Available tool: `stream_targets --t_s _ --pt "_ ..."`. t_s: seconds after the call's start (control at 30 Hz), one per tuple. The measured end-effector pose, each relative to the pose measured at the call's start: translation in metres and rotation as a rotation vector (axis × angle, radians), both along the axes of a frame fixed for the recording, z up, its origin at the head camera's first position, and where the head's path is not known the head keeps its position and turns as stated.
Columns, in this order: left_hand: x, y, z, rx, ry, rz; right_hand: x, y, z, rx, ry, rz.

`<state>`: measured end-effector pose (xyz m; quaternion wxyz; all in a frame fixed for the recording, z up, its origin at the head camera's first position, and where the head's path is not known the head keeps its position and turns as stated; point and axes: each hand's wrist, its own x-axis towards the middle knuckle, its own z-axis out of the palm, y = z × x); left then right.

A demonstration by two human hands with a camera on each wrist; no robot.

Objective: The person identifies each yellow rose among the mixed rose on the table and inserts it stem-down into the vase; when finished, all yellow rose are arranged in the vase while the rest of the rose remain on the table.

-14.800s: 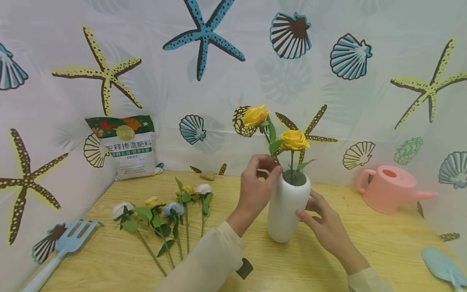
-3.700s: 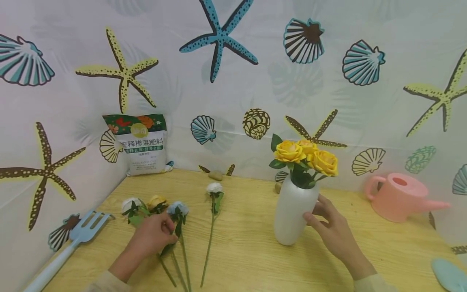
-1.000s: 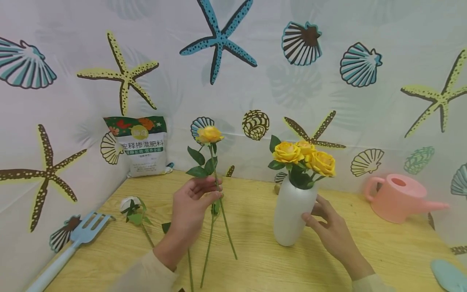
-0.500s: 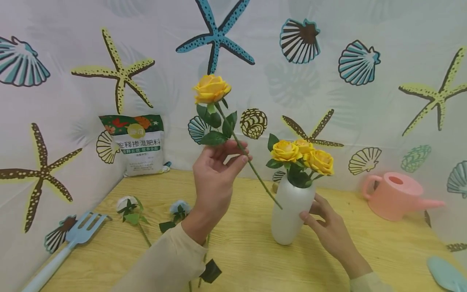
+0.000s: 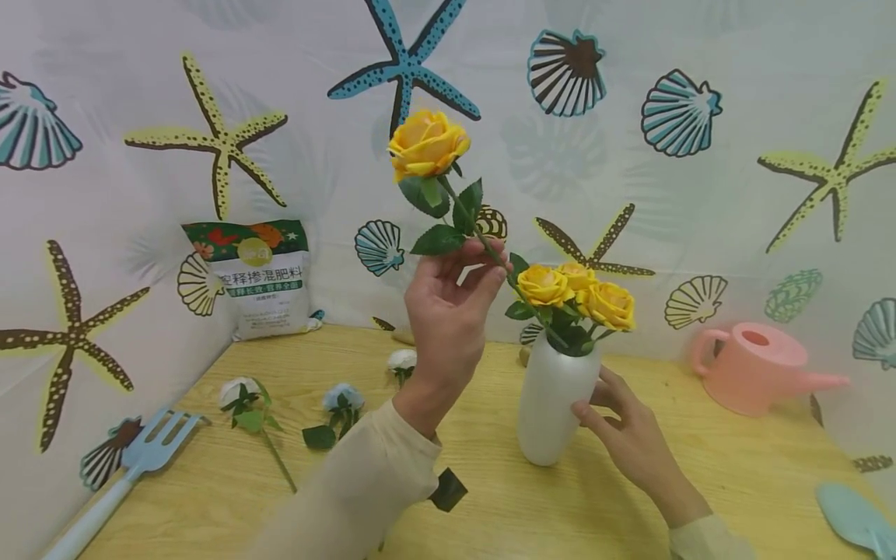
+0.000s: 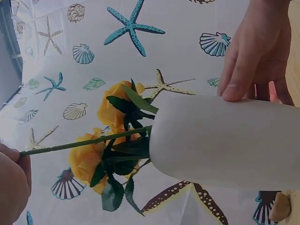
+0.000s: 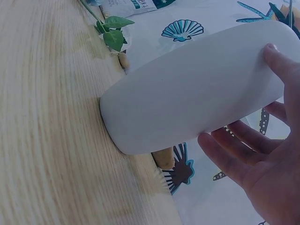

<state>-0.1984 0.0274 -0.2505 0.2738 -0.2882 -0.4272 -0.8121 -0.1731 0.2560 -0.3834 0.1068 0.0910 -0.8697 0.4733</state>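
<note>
My left hand pinches the green stem of a yellow rose, its bloom raised above the other flowers. In the left wrist view the rose's stem runs from the fingertips into the mouth of the white vase. The vase stands upright on the table and holds three other yellow roses. My right hand grips the vase's right side, thumb to the front; in the right wrist view its fingers touch the vase wall. The lower stem end is hidden inside the vase.
On the wooden table lie a white rose, a blue rose and another white rose. A blue garden fork lies left. A fertilizer bag, pink watering can and pale blue trowel stand or lie around.
My left hand has picked the yellow rose off the table and carried it up and right, bringing its stem into the vase's mouth. The right hand has stayed on the vase.
</note>
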Motion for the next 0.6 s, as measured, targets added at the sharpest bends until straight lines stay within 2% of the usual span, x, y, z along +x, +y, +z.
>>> stream_targets --t_s 0.3,0.5,0.6 --pt "-0.012 0.013 -0.026 -0.096 -0.121 0.004 -0.001 -0.001 0.001 0.006 0.003 0.008" --pt "-0.013 0.019 -0.037 -0.129 -0.212 0.023 -0.001 0.000 -0.001 0.008 0.007 0.011" --pt "-0.014 0.022 -0.041 -0.156 -0.227 0.052 -0.001 0.000 -0.001 0.007 0.002 0.008"
